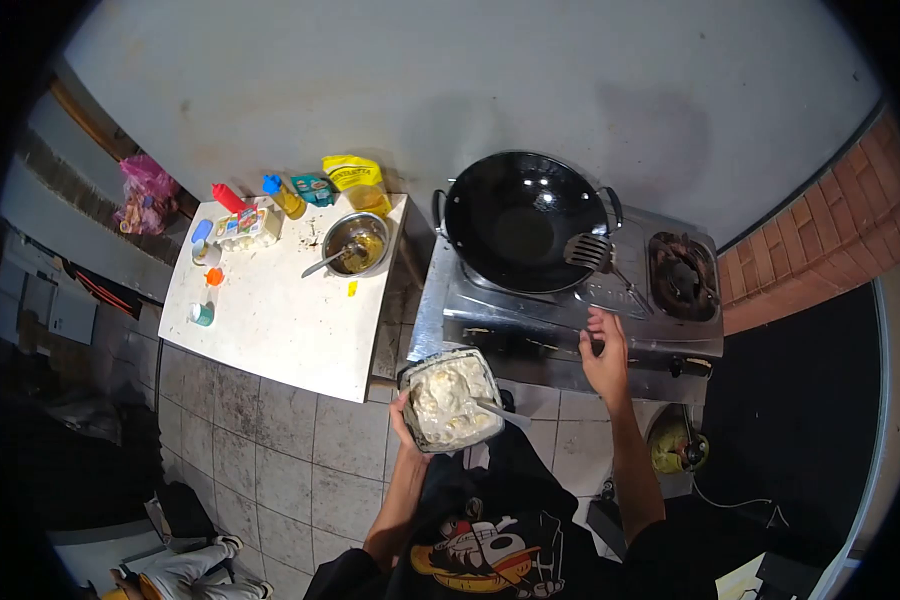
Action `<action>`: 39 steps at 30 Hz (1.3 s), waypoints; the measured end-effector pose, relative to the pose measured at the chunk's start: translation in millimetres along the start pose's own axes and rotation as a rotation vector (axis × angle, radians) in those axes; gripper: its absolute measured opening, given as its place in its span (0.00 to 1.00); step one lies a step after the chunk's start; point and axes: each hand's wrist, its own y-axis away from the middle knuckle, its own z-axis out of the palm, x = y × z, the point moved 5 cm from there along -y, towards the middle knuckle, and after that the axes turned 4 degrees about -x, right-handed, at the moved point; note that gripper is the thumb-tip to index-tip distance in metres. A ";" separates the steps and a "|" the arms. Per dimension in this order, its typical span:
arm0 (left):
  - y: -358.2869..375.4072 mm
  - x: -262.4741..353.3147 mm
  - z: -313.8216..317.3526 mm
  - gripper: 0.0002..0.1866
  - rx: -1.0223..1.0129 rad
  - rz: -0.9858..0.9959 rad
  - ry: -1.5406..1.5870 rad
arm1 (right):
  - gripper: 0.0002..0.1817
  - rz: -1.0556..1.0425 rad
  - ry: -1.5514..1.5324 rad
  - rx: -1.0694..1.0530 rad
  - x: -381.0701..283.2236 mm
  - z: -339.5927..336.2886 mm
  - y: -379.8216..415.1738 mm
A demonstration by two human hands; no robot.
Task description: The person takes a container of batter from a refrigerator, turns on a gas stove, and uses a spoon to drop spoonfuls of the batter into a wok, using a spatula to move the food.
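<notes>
My left hand (407, 424) grips the side of a square glass bowl (404, 408), held in front of my body. Inside it is a thick, creamy white mixture (452, 400), with a utensil handle (506, 411) sticking out to the right. My right hand (606, 352) is raised over the front of the stove (560, 345), fingers apart and nothing in them. Just beyond that hand lies a slotted spatula (589, 252), its head against the rim of a large black wok (520, 225). The wok sits on the left burner, its inside dark and shiny.
On the white table (280, 330) stand a metal bowl (358, 243) with a spoon, an egg carton (247, 229), a red bottle (228, 197), a blue-capped bottle (285, 197) and a yellow bag (357, 182). The right burner (683, 277) is bare. A brick ledge (820, 220) borders the stove.
</notes>
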 end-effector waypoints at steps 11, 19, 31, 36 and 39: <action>43.0 9.8 -156.3 0.29 0.074 -0.053 -0.064 | 0.15 0.278 -0.560 -0.588 -16.2 161.0 120.3; 26.1 10.9 -219.2 0.27 0.139 -0.046 -0.163 | 0.30 0.446 -0.671 -0.921 -25.0 224.7 188.2; -49.5 71.7 -216.4 0.24 0.252 0.240 -0.277 | 0.22 0.569 -0.900 -0.461 -6.0 326.3 167.0; -77.1 105.5 -241.4 0.14 0.315 0.220 -0.335 | 0.27 0.691 -0.866 -0.633 -19.7 383.0 150.6; -91.7 128.6 -253.0 0.15 0.301 0.270 -0.463 | 0.29 0.721 -0.841 -0.563 -34.2 401.7 146.3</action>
